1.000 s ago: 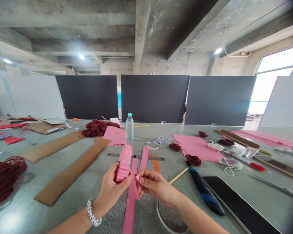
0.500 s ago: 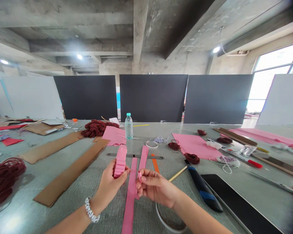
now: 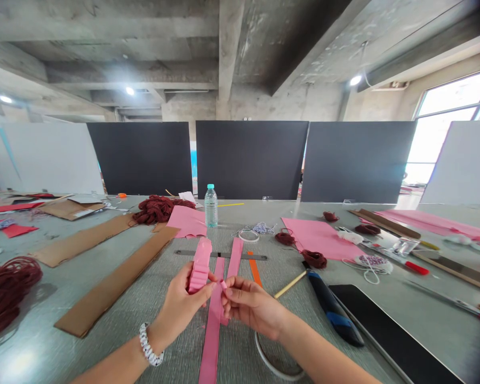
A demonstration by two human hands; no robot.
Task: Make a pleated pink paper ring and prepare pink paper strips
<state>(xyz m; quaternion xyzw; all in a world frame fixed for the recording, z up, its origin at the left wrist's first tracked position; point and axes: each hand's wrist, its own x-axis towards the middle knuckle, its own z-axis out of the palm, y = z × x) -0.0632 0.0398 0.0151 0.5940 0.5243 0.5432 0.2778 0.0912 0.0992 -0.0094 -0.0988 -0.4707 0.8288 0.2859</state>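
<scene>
My left hand point(image 3: 190, 288) is closed around a pink strip point(image 3: 200, 265) with crosswise folds along it. The strip stands up from the fingers. My right hand point(image 3: 248, 304) pinches a small pink piece point(image 3: 223, 285) between thumb and fingertips, close to my left thumb. I cannot tell whether that piece joins the folded strip. Below my hands, a long flat pink strip point(image 3: 210, 341) lies on the table, and a second pink strip point(image 3: 235, 257) lies just right of it, partly hidden by my right hand.
A grey ruler point(image 3: 188, 254) lies crosswise beyond my hands, with a water bottle point(image 3: 210, 207) behind it. Brown cardboard strips point(image 3: 116, 285) lie left. A blue-black tool point(image 3: 334, 309) and a black tablet-like slab point(image 3: 388, 336) lie right. Dark red yarn point(image 3: 156, 210) sits farther back.
My right hand's pinched pink piece has come up and left, nearer my left thumb. The folded strip in my left hand has shifted slightly right.
</scene>
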